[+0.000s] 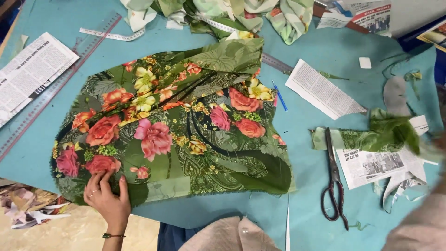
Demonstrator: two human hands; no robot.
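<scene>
- My left hand (106, 197) lies flat on the near left corner of the floral fabric (176, 125); the grip is open, fingers spread, pressing and clasping nothing.
- The fabric lies mostly smoothed on the blue tabletop (316, 186), its far edge folded over; I judge the spreading nearly done and the cutting not begun.
- The scissors (334, 179) lie closed and untouched to the right, beside newspaper pieces (371, 165).
- My right hand (439, 144) is a blur at the frame's edge near green scraps (395, 130); I cannot tell its grip.
</scene>
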